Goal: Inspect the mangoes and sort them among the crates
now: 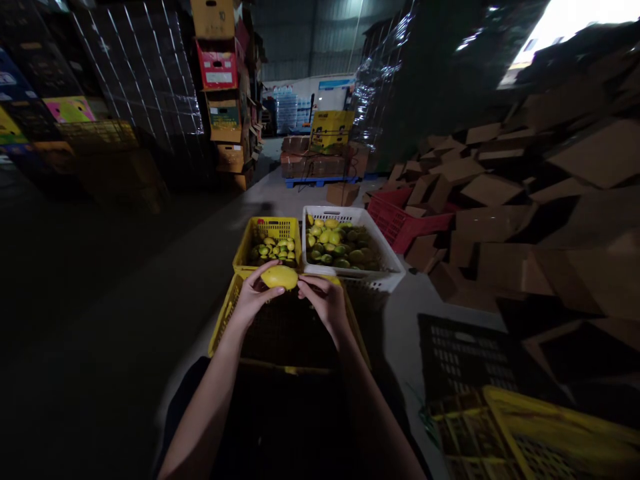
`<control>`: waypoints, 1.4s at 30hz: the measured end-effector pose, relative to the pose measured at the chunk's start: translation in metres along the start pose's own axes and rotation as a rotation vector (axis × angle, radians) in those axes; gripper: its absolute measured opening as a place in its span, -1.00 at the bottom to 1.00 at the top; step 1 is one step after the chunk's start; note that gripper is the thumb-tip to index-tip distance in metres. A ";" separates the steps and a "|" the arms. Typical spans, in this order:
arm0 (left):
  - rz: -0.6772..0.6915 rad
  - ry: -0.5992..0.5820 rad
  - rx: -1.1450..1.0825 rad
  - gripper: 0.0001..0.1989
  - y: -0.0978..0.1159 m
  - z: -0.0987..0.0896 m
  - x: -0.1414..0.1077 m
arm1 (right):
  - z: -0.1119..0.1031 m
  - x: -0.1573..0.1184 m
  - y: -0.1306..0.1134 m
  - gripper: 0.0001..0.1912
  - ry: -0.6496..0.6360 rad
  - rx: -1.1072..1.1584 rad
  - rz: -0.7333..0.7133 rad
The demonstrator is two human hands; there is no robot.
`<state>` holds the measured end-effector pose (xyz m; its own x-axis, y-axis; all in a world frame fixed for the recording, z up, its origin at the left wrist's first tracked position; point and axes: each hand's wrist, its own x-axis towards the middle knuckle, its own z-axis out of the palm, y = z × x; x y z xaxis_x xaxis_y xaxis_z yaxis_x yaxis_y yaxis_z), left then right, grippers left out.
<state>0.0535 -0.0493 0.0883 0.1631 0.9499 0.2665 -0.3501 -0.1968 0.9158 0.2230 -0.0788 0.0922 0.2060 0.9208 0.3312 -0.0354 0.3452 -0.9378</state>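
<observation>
A yellow mango (280, 277) lies sideways between my hands, above the near yellow crate (220, 327). My left hand (249, 298) grips its left end, the thumb below and the fingers above. At its right tip, the fingertips of my right hand (324, 300) are pinched together; whether they hold a stem there is too small to tell. Just beyond stand a smaller-looking yellow crate (243, 250) with green and yellow mangoes, and a white crate (385, 257) filled with more of them. The inside of the near crate is dark.
To the right, a red crate (395, 220) leans by a heap of cardboard boxes (495, 220). A yellow crate (560, 427) lies at the lower right. Stacked boxes (227, 110) and a blue pallet (320, 181) stand farther back.
</observation>
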 end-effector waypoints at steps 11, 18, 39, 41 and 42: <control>-0.057 -0.059 0.044 -0.45 0.000 -0.005 0.000 | 0.004 -0.010 0.002 -0.66 -0.139 -0.298 -0.157; -0.050 -0.068 0.070 -0.42 -0.001 -0.003 0.000 | 0.005 -0.012 0.008 -0.75 -0.063 -0.628 -0.366; 0.003 -0.117 0.131 -0.41 0.003 -0.006 0.000 | 0.005 -0.012 0.017 -0.67 -0.136 -0.483 -0.308; 0.002 -0.117 0.124 -0.41 0.003 -0.006 0.000 | 0.005 -0.012 0.018 -0.67 -0.152 -0.450 -0.286; 0.001 -0.117 0.119 -0.41 0.003 -0.006 0.000 | 0.005 -0.012 0.018 -0.67 -0.158 -0.442 -0.281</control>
<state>0.0469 -0.0481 0.0891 0.2716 0.9162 0.2947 -0.2398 -0.2321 0.9427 0.2153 -0.0833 0.0718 -0.0024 0.8320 0.5548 0.4209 0.5041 -0.7541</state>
